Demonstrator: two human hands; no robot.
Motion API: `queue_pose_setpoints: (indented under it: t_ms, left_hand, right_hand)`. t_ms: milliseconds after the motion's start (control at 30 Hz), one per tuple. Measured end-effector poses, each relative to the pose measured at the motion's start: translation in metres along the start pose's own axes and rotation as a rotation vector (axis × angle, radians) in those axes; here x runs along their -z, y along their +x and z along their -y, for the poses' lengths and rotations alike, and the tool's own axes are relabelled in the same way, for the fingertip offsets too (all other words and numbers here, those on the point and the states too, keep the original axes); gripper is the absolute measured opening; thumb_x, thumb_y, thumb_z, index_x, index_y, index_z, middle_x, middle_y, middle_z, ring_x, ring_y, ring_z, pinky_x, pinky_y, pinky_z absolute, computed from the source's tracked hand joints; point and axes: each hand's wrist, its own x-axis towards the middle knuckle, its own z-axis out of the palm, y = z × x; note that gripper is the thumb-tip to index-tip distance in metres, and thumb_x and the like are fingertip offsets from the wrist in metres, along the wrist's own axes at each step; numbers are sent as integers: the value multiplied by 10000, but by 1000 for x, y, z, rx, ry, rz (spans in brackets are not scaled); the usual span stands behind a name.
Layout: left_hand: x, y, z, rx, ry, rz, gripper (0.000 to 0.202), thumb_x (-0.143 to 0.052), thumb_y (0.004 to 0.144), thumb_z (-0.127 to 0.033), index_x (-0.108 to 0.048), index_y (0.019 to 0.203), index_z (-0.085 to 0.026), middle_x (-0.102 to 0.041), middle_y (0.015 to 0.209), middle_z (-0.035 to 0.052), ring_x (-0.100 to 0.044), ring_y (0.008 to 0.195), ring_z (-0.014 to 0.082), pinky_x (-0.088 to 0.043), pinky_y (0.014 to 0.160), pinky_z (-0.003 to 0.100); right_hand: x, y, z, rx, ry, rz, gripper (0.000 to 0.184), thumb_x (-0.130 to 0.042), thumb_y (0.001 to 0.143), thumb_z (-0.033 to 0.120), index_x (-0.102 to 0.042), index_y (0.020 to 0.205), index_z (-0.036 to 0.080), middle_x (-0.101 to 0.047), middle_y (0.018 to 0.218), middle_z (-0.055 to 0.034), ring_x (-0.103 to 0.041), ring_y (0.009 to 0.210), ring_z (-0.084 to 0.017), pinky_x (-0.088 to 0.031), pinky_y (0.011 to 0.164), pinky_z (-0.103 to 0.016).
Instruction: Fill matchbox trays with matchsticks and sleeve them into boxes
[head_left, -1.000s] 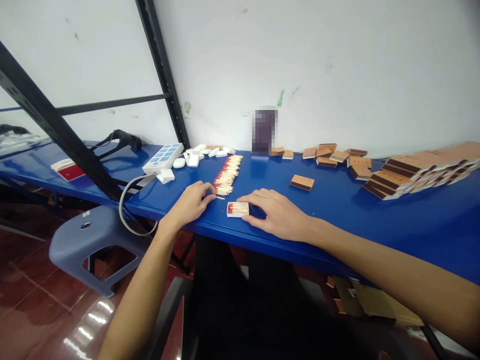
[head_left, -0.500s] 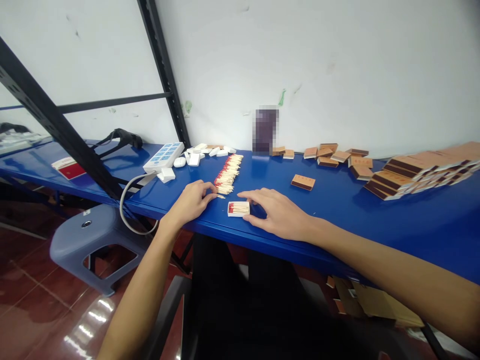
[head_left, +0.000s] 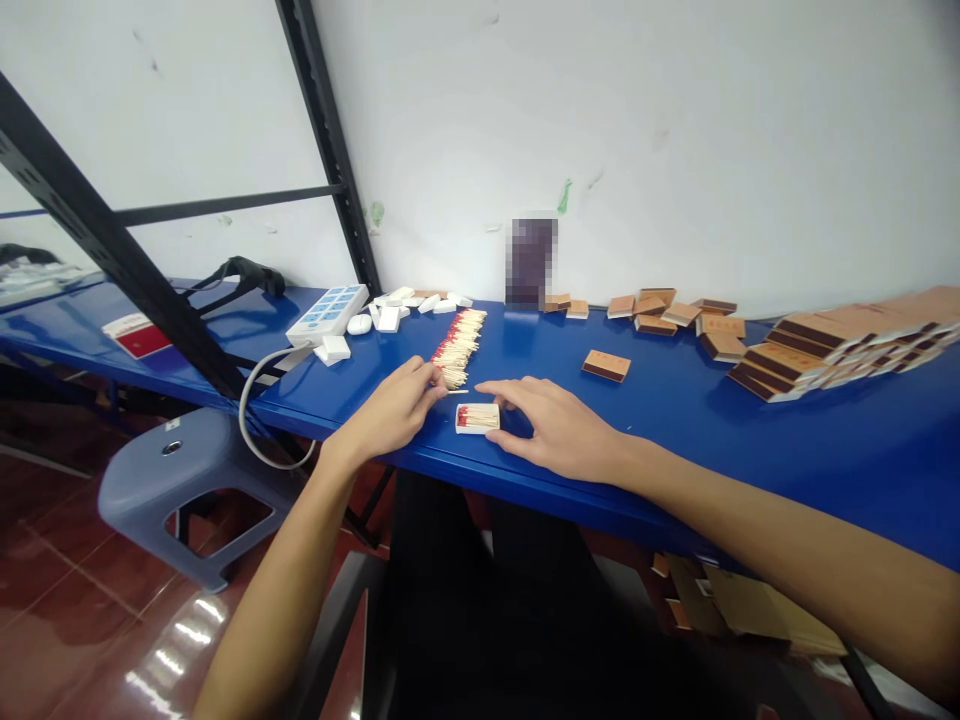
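Pinched between the thumb and fingers of my left hand [head_left: 399, 408] is a single matchstick [head_left: 458, 391], its pale end pointing right. Just behind those fingertips runs a long heap of red-tipped matches [head_left: 459, 350] on the blue table [head_left: 547, 345]. A small white matchbox tray [head_left: 478, 431] lies near the front edge, partly filled with matches whose red heads face left. My right hand [head_left: 559, 425] holds the tray's right end, thumb at the front corner and another finger behind it. Its index finger stretches out above the tray's back edge.
One closed matchbox [head_left: 606, 365] lies right of centre. Several more matchboxes [head_left: 660, 308] lie along the wall, beside a large stack [head_left: 832, 345] at the right. White empty trays [head_left: 388, 318] and a power strip [head_left: 328, 316] sit left, near a black metal post [head_left: 330, 140].
My left hand has moved slightly right with the matchstick, away from the heap's near end and closer to the tray. My right hand and the tray have stayed in place.
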Motion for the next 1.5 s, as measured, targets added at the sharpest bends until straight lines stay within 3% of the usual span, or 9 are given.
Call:
queue_pose_setpoints:
  t_ms: [167,300,500,600,767,967,1100,1267,1500]
  left_hand:
    - [0,-2,-32,-86,0,17,201,-401,1005,-253,-559,902,-185,-550,970,53,-536,935,201,-426,839,338]
    - [-5,0,-38,-60,38,26,169,-493,973,-289,-621,926,-189,-551,911,41,-556,911,206,-433,811,332]
    - [6,-1,-12,116,136,-78,275,-504,964,-410,-658,898,-192,-630,877,41,-594,805,202,-418,719,315]
    - [13,-5,9,246,218,16,244,-570,920,-423,-633,1025,-213,-628,750,15,-582,693,210,-371,617,307]
    - [10,-6,25,195,192,70,166,-477,953,-324,-606,946,-220,-658,831,28,-596,747,212,-398,671,316]
    - [9,-3,-7,63,124,-30,196,-451,977,-287,-597,898,-183,-619,907,53,-586,826,201,-424,759,321]
    - [8,-3,-32,-23,84,24,164,-537,956,-304,-600,853,-192,-633,859,17,-583,775,180,-400,701,298]
    - [2,-1,-30,-15,128,60,156,-538,952,-277,-618,848,-193,-649,855,23,-589,757,182,-380,671,297]
    - [7,0,-28,-3,47,71,219,-588,916,-370,-708,834,-205,-580,643,-12,-531,600,142,-355,612,285]
  right_hand:
    - [0,-1,0,7,-1,2,487,-566,930,374,-496,1384,213,-690,1141,-87,-613,1026,-278,-478,898,-460]
    - [0,-1,0,14,8,-6,493,-570,930,373,-488,1390,217,-680,1182,-92,-608,1040,-274,-472,908,-462]
    - [2,1,0,42,-7,40,322,-528,962,374,-666,1202,209,-682,1132,-105,-602,1041,-275,-467,900,-458]
    - [4,0,0,50,0,51,338,-471,993,378,-684,1206,223,-669,1148,-104,-597,1030,-266,-464,903,-459]
    - [6,-1,2,60,1,41,375,-424,1011,367,-644,1296,260,-669,1124,-97,-597,1017,-258,-463,902,-458]
    - [3,0,2,11,-12,38,446,-517,963,373,-534,1387,235,-673,1133,-97,-598,1025,-273,-467,904,-465]
    - [-1,0,-1,15,31,-14,499,-577,928,380,-484,1400,246,-678,1126,-78,-607,1007,-263,-478,893,-454]
    - [-1,-1,-1,12,35,-31,522,-593,915,364,-461,1410,268,-682,1086,-67,-616,983,-266,-481,882,-454]
    - [2,0,-1,73,11,31,278,-518,972,370,-675,1150,226,-671,1125,-96,-606,1018,-259,-464,891,-444]
